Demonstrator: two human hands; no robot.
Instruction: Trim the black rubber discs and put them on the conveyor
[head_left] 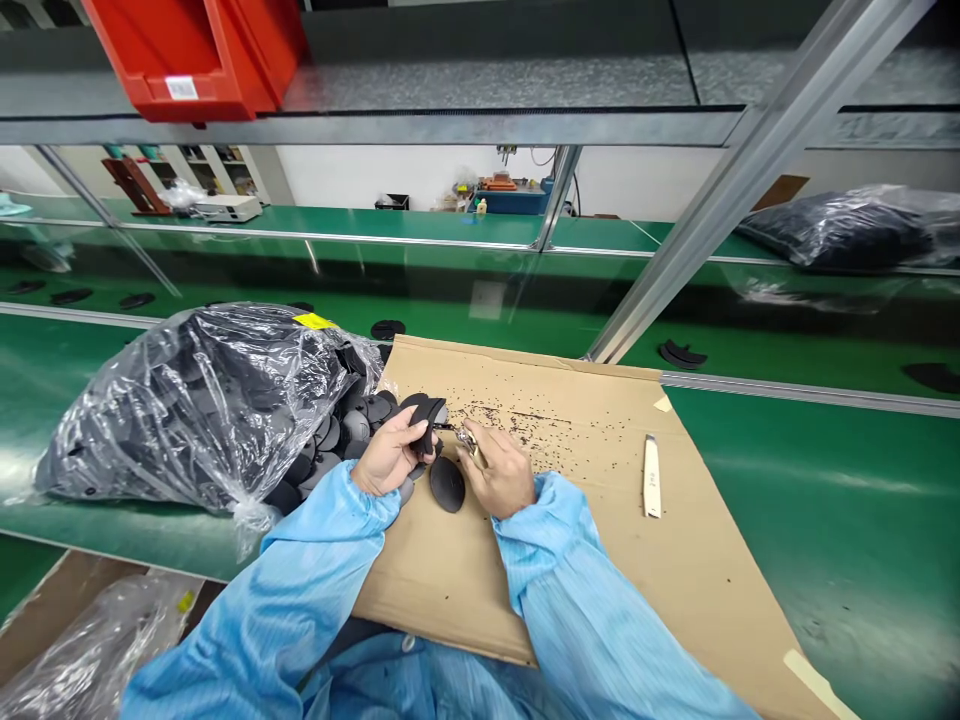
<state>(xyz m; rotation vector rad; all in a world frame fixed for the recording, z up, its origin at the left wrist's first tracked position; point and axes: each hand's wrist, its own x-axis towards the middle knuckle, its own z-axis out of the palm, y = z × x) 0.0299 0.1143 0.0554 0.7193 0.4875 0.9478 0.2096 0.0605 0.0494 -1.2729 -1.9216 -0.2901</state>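
My left hand [391, 452] grips a curved black plastic part [426, 415] between thumb and fingers. Closed around small metal nippers [466, 438], my right hand [501, 470] keeps the tool's tip close to the right edge of that part. Whether the jaws touch it, I cannot tell. Just below the hands, a black oval piece [448, 485] lies on the cardboard sheet [600, 570]. A pile of black plastic parts [352, 430] spills out beside my left hand. Tiny black bits [517, 425] are scattered over the cardboard beyond my right hand.
A large clear bag [202, 400] full of black parts stands on the left. The white-handled knife [651, 478] lies on the cardboard at right. Past it, a slanted metal post [720, 190] rises. The green conveyor belt [480, 295] behind carries several black parts. A red bin [202, 60] sits overhead.
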